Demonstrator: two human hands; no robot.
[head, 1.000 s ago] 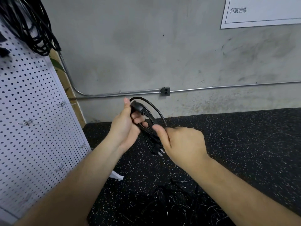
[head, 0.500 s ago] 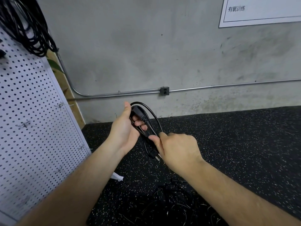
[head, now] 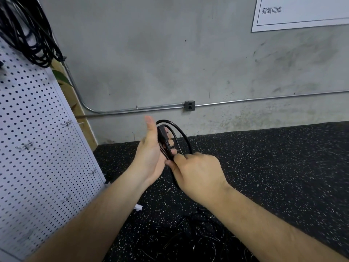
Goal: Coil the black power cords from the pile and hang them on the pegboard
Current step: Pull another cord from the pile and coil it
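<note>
- A white sign (head: 302, 14) is hanging high on the concrete wall at the right. It is showing the printed characters "有氧训练" inside a thin black frame line.
- The left hand (head: 149, 157) is holding a black power cord (head: 182, 132) in the air above the floor, in front of the wall. Its fingers (head: 172, 143) are curling round the gathered loops and the cord's connector (head: 162, 134), and the thumb is pointing up.
- The right hand (head: 198, 174) is touching the left one. Its thumb and fingers are clamping together on the same cord just below the connector.
- One loop of the cord is arching up above both hands.
- A loose pile (head: 190, 241) of more black cords is lying on the speckled rubber floor (head: 279, 167), below the forearms.
- The white pegboard (head: 37, 157) is standing at the left, carrying several metal hooks (head: 67, 123). A bundle of coiled cords (head: 30, 35) is hanging at its top corner.
- A metal conduit (head: 151, 108) is running along the wall through a small grey junction box (head: 189, 105).
</note>
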